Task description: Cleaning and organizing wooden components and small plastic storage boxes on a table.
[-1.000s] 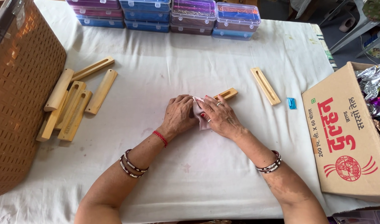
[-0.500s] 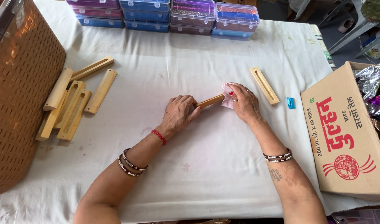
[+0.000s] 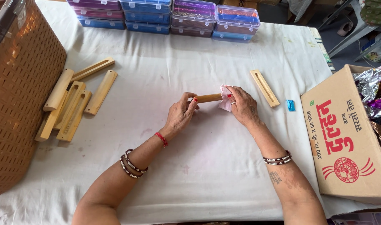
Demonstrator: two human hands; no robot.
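The left hand holds a small wooden stick by its left end. The thumb and fingers are closed around that end. The stick lies flat and points to the right, just above the white cloth that covers the table.

The right hand is at the other end of the stick. Its fingers pinch a little pink wrapper against the right tip of the stick. So the stick sits between the 2 hands, with only its middle showing.

Just to the right of the right hand lies 1 flat wooden piece with a groove. It is tilted and does not touch the hand. Next to it is a tiny blue piece.

On the right side sits a brown cardboard box with red print, and shiny foil spills out of it.

On the left side lies a pile of wooden pieces, some round and some with grooves. They are well apart from the hands. Beside them stands a big brown woven basket.

At the far edge of the table are stacked plastic boxes with blue, purple and pink things inside.
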